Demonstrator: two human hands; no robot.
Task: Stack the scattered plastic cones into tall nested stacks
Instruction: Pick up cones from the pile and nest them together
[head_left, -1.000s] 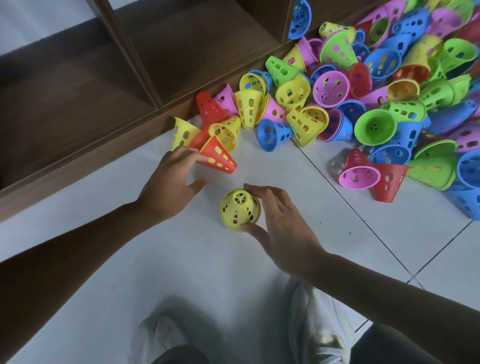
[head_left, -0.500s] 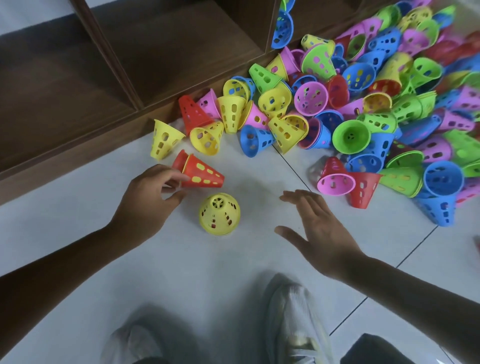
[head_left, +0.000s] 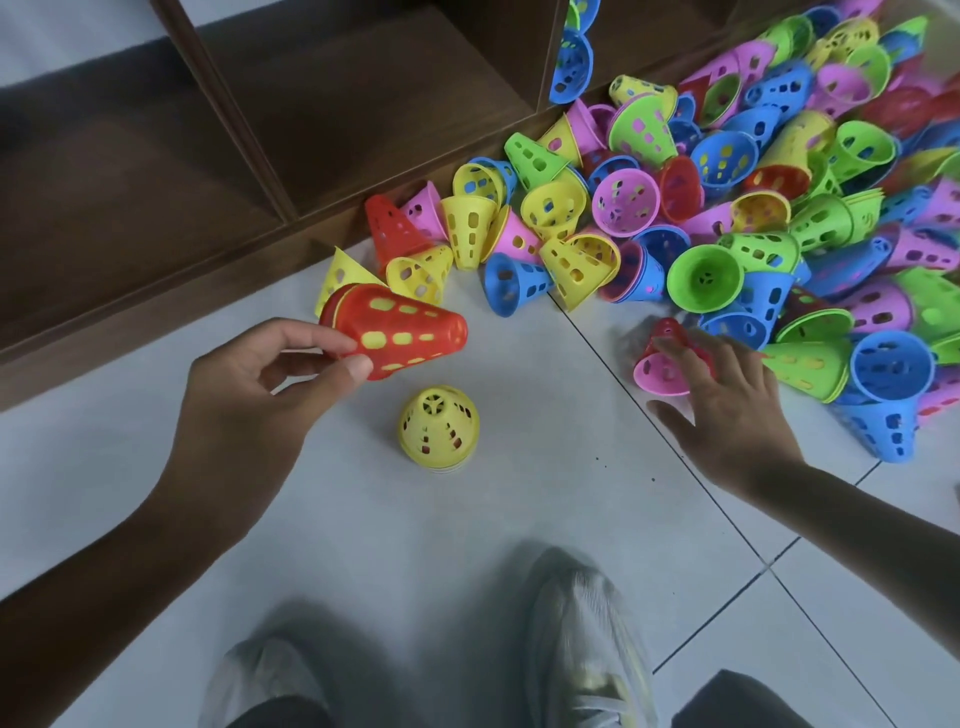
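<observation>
My left hand (head_left: 260, 379) pinches a red cone (head_left: 400, 335) with a yellow one nested inside, held on its side above the floor. Just below it an upright yellow cone stack (head_left: 439, 428) stands on the white tile. My right hand (head_left: 727, 405) reaches with spread fingers onto a pink cone (head_left: 657, 371) that has a red cone (head_left: 670, 330) behind it, at the edge of the big pile of coloured cones (head_left: 727, 197). Whether the fingers grip the pink cone is unclear.
A dark wooden shelf unit (head_left: 260, 130) runs along the back, with cones lying against its base. My two shoes (head_left: 582, 639) in plastic covers are at the bottom of view. White floor tiles (head_left: 519, 519) lie between the shoes and the yellow stack.
My left hand has lifted the red cone off the floor and turned its tip to the right. My right hand moved right from the yellow stack to the pink cone.
</observation>
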